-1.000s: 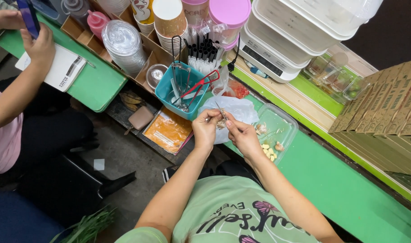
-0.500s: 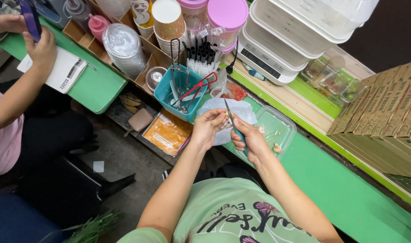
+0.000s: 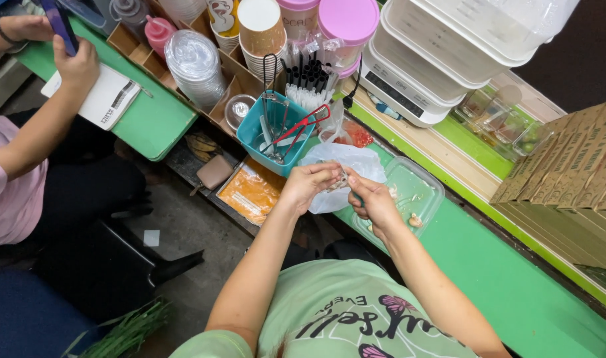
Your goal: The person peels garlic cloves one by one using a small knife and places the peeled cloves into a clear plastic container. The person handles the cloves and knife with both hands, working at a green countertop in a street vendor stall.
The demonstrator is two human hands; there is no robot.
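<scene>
A garlic clove (image 3: 339, 182) is pinched in the left hand (image 3: 307, 183) beside the tray (image 3: 427, 192); the right hand (image 3: 372, 199) is closed, contents unclear. Peeling seems underway.

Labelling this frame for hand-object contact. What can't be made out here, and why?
Head view only:
- Small pale item pinched between left hand and right hand: fingers cover it, too small to identify.
- Knife: not visible; right hand may hide it.
- Clear plastic tray: near end behind right hand; pale pieces inside too small to name.
- Other person's phone: cut by top edge.
- Green counter: runs off right edge.
</scene>
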